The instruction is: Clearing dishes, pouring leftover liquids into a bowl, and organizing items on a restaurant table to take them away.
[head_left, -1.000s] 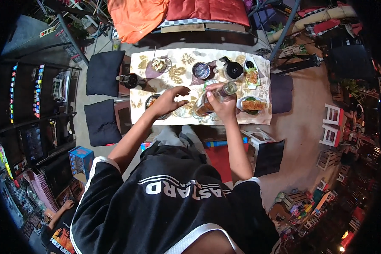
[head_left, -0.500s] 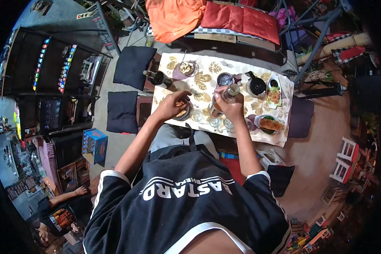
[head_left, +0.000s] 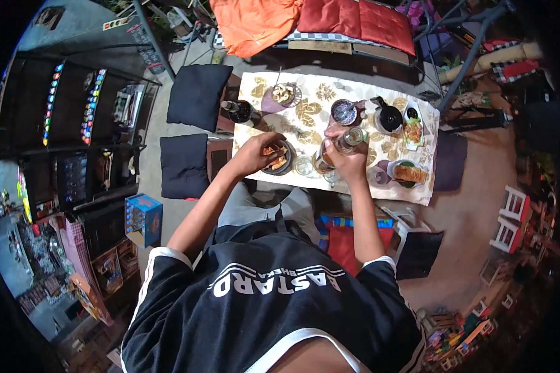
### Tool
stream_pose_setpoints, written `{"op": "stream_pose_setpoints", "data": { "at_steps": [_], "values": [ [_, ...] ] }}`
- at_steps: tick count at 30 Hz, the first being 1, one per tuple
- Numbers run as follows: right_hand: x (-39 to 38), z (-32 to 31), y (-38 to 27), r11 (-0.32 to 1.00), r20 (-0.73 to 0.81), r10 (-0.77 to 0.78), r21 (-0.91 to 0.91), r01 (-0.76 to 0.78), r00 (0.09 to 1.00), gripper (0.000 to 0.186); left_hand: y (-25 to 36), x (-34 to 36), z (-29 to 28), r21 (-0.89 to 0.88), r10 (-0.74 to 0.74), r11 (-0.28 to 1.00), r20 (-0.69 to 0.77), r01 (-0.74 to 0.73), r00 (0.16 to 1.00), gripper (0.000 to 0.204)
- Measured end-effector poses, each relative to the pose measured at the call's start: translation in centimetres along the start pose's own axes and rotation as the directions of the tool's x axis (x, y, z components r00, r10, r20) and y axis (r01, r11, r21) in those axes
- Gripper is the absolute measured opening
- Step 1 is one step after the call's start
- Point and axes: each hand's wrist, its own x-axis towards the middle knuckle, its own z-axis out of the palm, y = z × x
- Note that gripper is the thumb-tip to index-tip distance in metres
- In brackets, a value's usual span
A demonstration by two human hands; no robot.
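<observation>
Right hand [head_left: 351, 163] grips the bottle [head_left: 353, 138]; left hand [head_left: 258, 154] is loosely spread at the food bowl [head_left: 278, 163], contact unclear. Advisable: keep bottle clear of near glass [head_left: 303, 165].

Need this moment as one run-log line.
left hand: open, at dark food bowl, contact unclear | right hand: gripping glass bottle | between hands: drinking glass | beyond right hand: black-lidded jug

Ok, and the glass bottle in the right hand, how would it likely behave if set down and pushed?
The bottle is likely stiff and breakable, as its top looks like clear glass. Standing, it may tip if pushed high, being tall and narrow. Lying down, it could roll, since its sides look round.
</observation>
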Motion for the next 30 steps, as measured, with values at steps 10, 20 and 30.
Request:
{"op": "stream_pose_setpoints", "data": {
  "at_steps": [10,20,30],
  "values": [
    [-6.6,7.5,-1.1,0.988,-0.281,0.031,-0.134,-0.071,0.959,0.008,-4.7,-2.3,-5.8,0.029,0.185,0.98,0.248,-0.199,0.951,0.035],
    [-12.8,13.7,-2.5,0.982,-0.458,-0.007,-0.17,-0.08,0.889,0.008,-7.2,-7.2,-11.6,0.157,0.173,0.957,0.364,-0.244,0.915,0.035],
    [-16.2,16.0,-0.3,0.987,-0.501,0.003,-0.135,-0.082,0.866,0.01,-8.7,-9.0,-11.2,0.121,0.213,0.953,0.385,-0.278,0.898,0.033]
  ]
}}
